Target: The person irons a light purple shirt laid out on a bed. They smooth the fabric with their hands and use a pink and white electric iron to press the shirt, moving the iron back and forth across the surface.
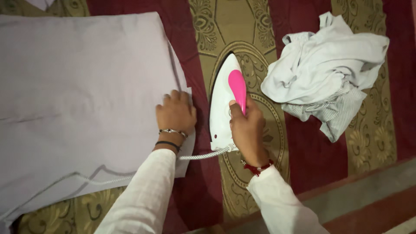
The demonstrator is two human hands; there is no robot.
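beside the garment [78,95] under flat left hand [175,113], right fingers [237,113] grip iron [225,104], tip pointing away.

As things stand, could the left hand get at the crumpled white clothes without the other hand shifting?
Probably not easily. The left hand lies flat on the pale garment, while the iron and the right hand gripping it sit between it and the crumpled clothes.

Crumpled white cloth [323,65] heaped at upper right over a grey striped garment [333,115], both lying on a dark red and gold patterned spread [303,156]; along the lower right corner, a strip of bare grey floor [372,190]
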